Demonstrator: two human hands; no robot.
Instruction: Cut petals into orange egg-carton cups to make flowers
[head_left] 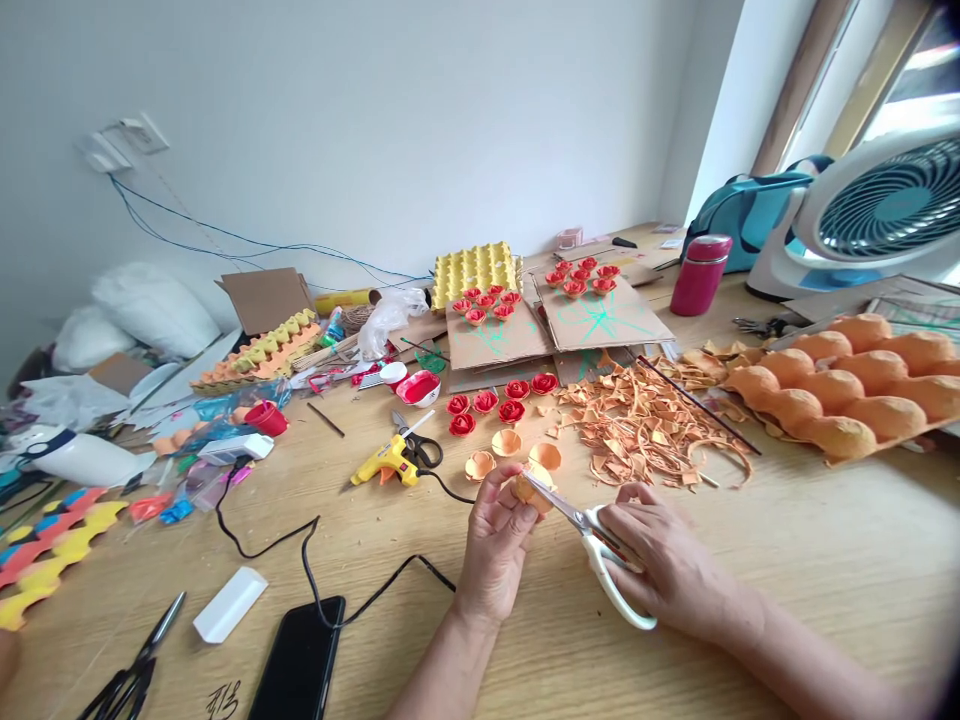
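Observation:
Pinched in the fingers of my left hand (501, 540) is an orange egg-carton cup (534, 492). My right hand (664, 560) grips white-handled scissors (611, 570), whose blades reach to the cup's rim. Whether the blades are cutting into it is too small to tell. Just beyond my left hand lie loose cut orange cups (507, 442), partly behind the fingers. Several red paper-pulp flowers (511, 411) sit farther back. A heap of orange carton scraps (637, 420) spreads beyond my right hand.
A yellow glue gun (386, 462) with a black cord and dark scissors (426, 450) lie left of my hands. A black phone (296, 660) is nearer. Cardboard sheets (611, 318) hold more red flowers. An orange egg tray (847, 385), a pink bottle (701, 275) and a fan (892, 205) stand right.

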